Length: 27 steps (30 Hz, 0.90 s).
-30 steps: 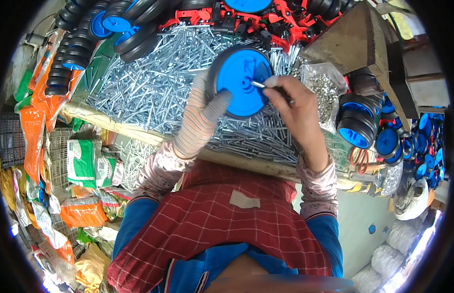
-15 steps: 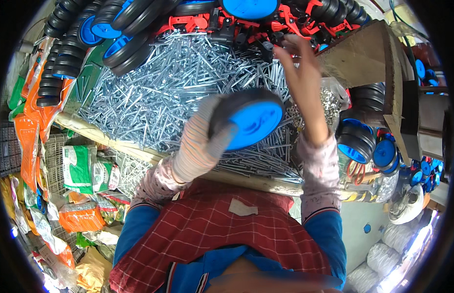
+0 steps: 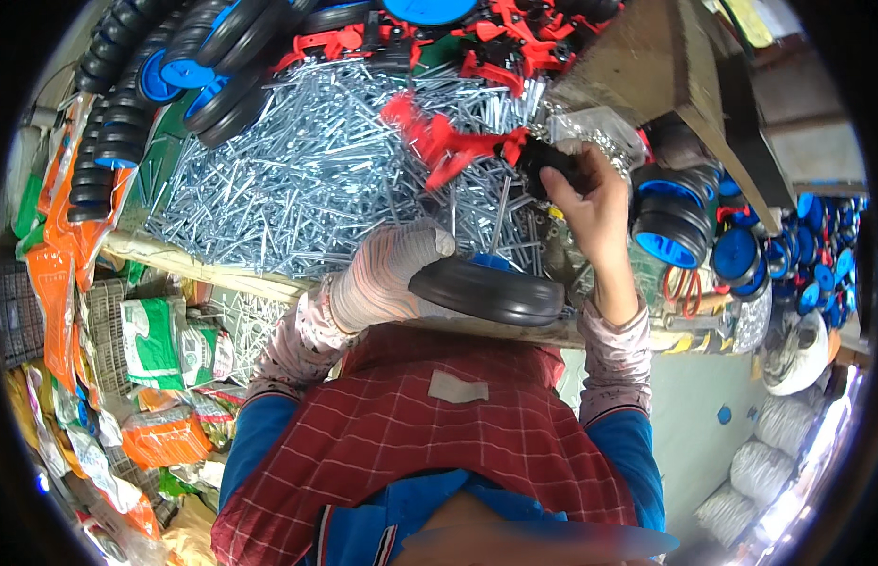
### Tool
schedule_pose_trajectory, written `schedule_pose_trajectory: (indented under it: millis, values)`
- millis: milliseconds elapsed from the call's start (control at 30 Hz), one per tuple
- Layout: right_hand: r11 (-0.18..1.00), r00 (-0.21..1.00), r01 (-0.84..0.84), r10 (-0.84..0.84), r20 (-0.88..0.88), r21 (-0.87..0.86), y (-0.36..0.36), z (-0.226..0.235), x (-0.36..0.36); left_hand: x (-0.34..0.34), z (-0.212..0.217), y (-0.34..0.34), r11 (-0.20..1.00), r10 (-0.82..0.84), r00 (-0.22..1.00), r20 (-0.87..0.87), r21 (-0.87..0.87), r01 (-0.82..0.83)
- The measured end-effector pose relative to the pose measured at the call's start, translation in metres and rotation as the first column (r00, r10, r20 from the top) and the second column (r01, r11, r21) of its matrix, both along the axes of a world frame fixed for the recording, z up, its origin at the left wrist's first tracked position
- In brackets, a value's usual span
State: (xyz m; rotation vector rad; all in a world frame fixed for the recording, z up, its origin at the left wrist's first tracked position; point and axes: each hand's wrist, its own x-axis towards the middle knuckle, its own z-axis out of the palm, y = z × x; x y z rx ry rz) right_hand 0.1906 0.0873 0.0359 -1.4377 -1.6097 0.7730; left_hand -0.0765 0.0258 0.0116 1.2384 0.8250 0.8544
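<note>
Wheel (image 3: 495,294), black-tyred, tilts over the bench's pale front edge (image 3: 212,272), gripped by the gloved left hand (image 3: 387,274). The bare right hand (image 3: 594,198) grips an angular red-and-black plastic bracket (image 3: 469,146) over slender metal pins (image 3: 307,160), open space separating bracket and wheel.

Pins (image 3: 297,179) spread across the table (image 3: 212,272) before you, wheel stacks (image 3: 120,137) at their far left, a bag (image 3: 599,125) at right; your left hand (image 3: 387,272) holds a wheel (image 3: 491,294) nearer you than the bracket (image 3: 458,146) in your right hand (image 3: 597,203).

Black wheel (image 3: 491,294) (blue hub (image 3: 493,260)) tilted, apparently with upright bolt (image 3: 501,213); red bracket (image 3: 475,145) beyond.
</note>
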Motion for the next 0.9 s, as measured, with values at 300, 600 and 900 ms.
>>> schedule_pose_trajectory:
  millis: [300,600,900]
  values:
    - [0.99,0.94,-0.048,0.001,0.34,0.131,-0.051,0.057,0.027,-0.005,-0.013,-0.009,0.819,-0.238,0.969,-0.06,0.524,0.234]
    - [0.983,0.741,-0.148,0.04,0.67,0.105,-0.033,-0.024,-0.012,0.001,-0.009,-0.009,0.961,-0.176,0.96,-0.219,0.174,0.216]
    - [0.984,0.998,0.067,-0.065,0.017,-0.166,-0.059,0.021,0.026,0.034,-0.015,0.006,0.785,-0.349,0.937,-0.012,0.542,0.3]
